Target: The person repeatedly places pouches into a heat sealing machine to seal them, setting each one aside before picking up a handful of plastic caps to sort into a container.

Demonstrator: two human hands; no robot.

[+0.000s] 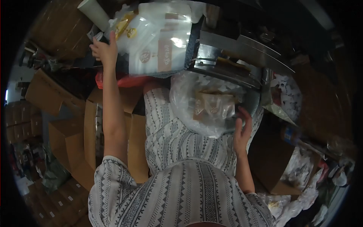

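Note:
My left hand (105,50) is raised at the upper left, beside a stack of printed plastic bags (151,45). Its fingers are apart, next to a small white round item (99,36) that they do not visibly grip. Over my lap lies a clear plastic bag (181,108) with white pieces and a brown-and-clear packet (215,106) on it. My right hand (243,132) is at the right edge of this bag, fingers spread, near the packet and holding nothing visible.
A white roll or cup (93,14) stands at the upper left. A metal machine (227,56) is ahead. Open cardboard boxes (68,140) stand at the left, another box (272,166) at the right. A bag of white pieces (289,94) lies right of the machine.

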